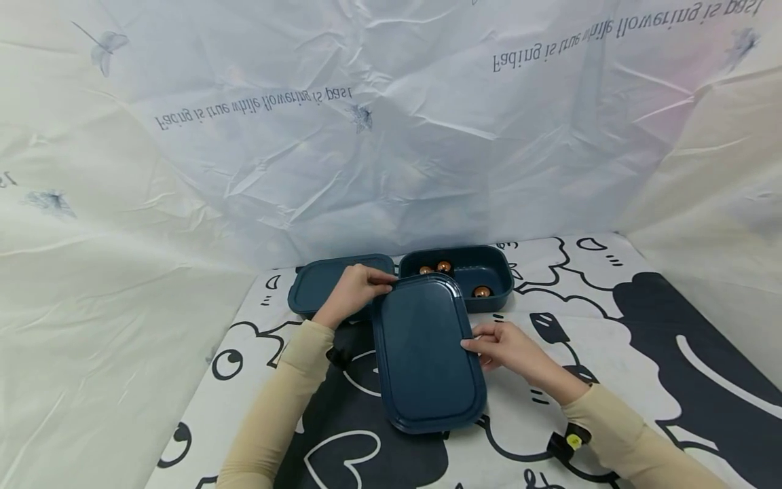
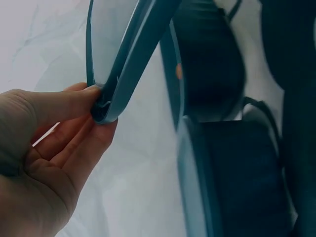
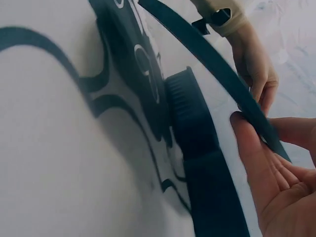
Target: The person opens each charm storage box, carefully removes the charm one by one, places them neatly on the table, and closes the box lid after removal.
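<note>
Both hands hold up a dark blue rectangular lid [image 1: 427, 353] with rounded corners, tilted above the table. My left hand [image 1: 354, 293] pinches its far left corner between thumb and fingers; the left wrist view shows that grip on the lid's rim [image 2: 111, 101] closely. On the right long edge, my right hand [image 1: 504, 346] pinches the lid with thumb and fingers. Just beyond the lid stands an uncovered dark blue box [image 1: 497, 265], partly hidden by it. Inside the box lie shiny brown balls, one [image 1: 482, 291] at the right and two [image 1: 444, 267] farther left.
A second dark blue box with its lid on [image 1: 330, 275] stands left of the uncovered one, close beside it. A black-and-white patterned cloth [image 1: 586, 339] covers the table. Behind rises a pale wrinkled sheet [image 1: 391, 170] with printed words, and similar sheeting flanks both sides.
</note>
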A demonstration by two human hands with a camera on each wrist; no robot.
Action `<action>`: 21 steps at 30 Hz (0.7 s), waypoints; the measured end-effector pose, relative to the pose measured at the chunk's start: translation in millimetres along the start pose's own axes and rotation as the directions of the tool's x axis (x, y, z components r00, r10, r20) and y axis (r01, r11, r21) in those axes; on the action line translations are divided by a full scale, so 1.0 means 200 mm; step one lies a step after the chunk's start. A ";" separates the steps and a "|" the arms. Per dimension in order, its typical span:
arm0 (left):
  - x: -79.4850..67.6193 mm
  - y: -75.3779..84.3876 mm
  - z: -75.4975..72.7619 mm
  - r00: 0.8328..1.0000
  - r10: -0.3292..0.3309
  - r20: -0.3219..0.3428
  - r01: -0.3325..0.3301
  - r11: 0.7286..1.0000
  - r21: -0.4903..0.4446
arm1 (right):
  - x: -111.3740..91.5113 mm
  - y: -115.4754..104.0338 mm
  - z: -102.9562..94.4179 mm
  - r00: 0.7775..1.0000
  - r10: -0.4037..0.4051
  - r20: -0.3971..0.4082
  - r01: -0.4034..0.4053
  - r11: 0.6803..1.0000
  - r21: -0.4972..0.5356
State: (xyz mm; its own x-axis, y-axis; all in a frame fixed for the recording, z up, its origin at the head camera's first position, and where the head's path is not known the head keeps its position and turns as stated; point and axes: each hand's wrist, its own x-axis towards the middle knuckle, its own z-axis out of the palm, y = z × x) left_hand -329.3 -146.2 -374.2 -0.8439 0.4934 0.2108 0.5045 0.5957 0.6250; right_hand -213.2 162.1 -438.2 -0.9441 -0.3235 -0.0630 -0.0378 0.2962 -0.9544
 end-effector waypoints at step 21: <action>0.01 -0.08 0.23 0.987 -0.007 0.159 -0.009 0.994 0.104 | 0.02 0.13 0.03 0.983 0.156 0.096 -0.148 0.985 -0.093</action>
State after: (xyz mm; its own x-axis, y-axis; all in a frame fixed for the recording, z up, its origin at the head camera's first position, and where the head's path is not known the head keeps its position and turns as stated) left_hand -330.3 -125.9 -418.4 -0.8078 0.5834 0.0840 0.5286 0.6540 0.5412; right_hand -216.5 163.5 -464.4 -0.9026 -0.3579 -0.2392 0.0715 0.4233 -0.9031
